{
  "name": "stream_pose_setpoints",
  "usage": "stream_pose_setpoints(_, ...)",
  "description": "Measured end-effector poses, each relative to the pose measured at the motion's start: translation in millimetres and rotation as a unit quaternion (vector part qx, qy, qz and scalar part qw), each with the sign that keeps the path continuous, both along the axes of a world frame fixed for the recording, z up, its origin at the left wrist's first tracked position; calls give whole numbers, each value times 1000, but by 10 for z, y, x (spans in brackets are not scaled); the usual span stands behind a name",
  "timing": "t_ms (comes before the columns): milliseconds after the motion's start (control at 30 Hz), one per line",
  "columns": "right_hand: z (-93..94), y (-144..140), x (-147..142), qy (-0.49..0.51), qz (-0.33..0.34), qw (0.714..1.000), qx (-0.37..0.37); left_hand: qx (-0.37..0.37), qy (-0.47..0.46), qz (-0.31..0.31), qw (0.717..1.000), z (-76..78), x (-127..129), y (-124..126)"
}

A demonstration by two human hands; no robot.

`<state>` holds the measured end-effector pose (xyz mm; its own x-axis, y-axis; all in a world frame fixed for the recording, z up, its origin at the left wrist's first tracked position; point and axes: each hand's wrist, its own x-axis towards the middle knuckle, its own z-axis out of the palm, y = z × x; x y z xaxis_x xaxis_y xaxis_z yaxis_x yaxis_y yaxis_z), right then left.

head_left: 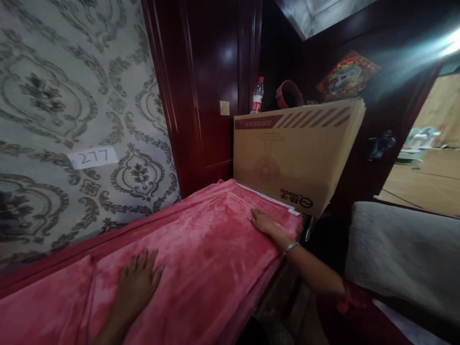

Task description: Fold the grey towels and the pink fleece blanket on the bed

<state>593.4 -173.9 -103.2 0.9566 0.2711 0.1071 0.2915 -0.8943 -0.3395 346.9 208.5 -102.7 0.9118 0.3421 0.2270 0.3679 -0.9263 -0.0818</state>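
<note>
Pink plush blanket (201, 249), spread flat

Both hands down flat, arms spread wide apart

Left hand (138, 280) is palm-down with the fingers splayed and pointing away from the body, forearm coming straight up from the bottom edge of the view. Right hand (261, 221) is stretched way further out, also palm-down, fingers together and pointing up-left, wrist pretty much straight with a thin bracelet on it. Right forearm runs in diagonally from the lower right, bare up to a red cuff near the elbow. Neither hand is gripping anything, both just lie pressed open.
</note>
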Motion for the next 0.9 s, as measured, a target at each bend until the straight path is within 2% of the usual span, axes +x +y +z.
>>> stream_pose_setpoints(133, -44, -43, 332, -6, -20, 999, 36, 9, 30, 5, 999, -73, 15, 43)
stream_pose_setpoints(300, 4, 309, 755, -25, -28, 994, 99, 13, 50, 16, 999, -48, 21, 73)
stream_pose_setpoints(400, 44, 526, 982, -28, -36, 990, 136, 10, 48, 17, 999, -133, 23, 103)
stream_pose_setpoints(500, 80, 662, 1183, -18, -43, 986, 162, -23, 15, 14, 1000, -248, 29, 211)
stream_pose_setpoints(567, 91, 715, 1302, -5, -40, 983, 179, -55, -7, 18, 998, -243, 40, 325)
stream_pose_setpoints(633, 86, 753, 1408, 10, -36, 980, 196, -67, -19, 28, 997, -124, 66, 460)
stream_pose_setpoints(800, 46, 854, 1645, 39, -34, 970, 237, -65, 32, 82, 994, 380, 225, 813)
stream_pose_setpoints(900, 61, 912, 1801, 16, -56, 963, 262, -61, 28, 93, 993, 482, 340, 1024)
